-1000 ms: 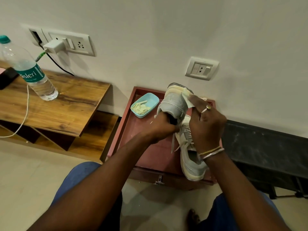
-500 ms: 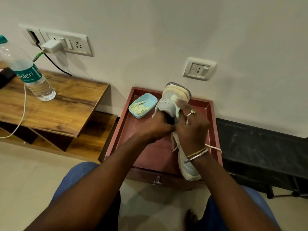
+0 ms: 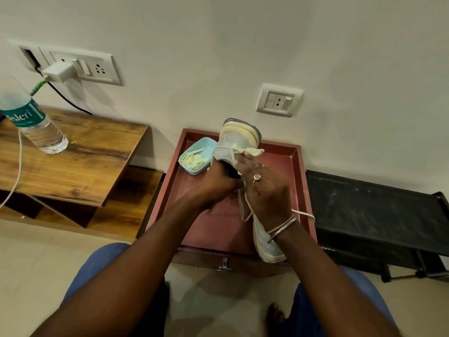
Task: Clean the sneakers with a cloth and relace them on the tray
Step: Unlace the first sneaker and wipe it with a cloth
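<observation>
A light grey sneaker (image 3: 234, 139) with a cream sole is held up over the dark red tray (image 3: 297, 166), toe toward the wall. My left hand (image 3: 216, 183) grips it from inside the opening. My right hand (image 3: 266, 190) presses a pale yellow cloth (image 3: 250, 151) against the sneaker's right side. A second grey sneaker (image 3: 266, 244) lies on the tray under my right wrist, its white lace (image 3: 303, 214) trailing over the tray's right rim.
A light blue dish (image 3: 206, 144) with pale strips sits at the tray's far left corner. A wooden table (image 3: 73, 161) on the left carries a water bottle (image 3: 36, 125). A black rack (image 3: 376, 215) stands on the right. The wall is close behind.
My right hand rubbed the cloth from the sneaker's right side toward its middle and back to the right. The left hand kept its hold on the sneaker.
</observation>
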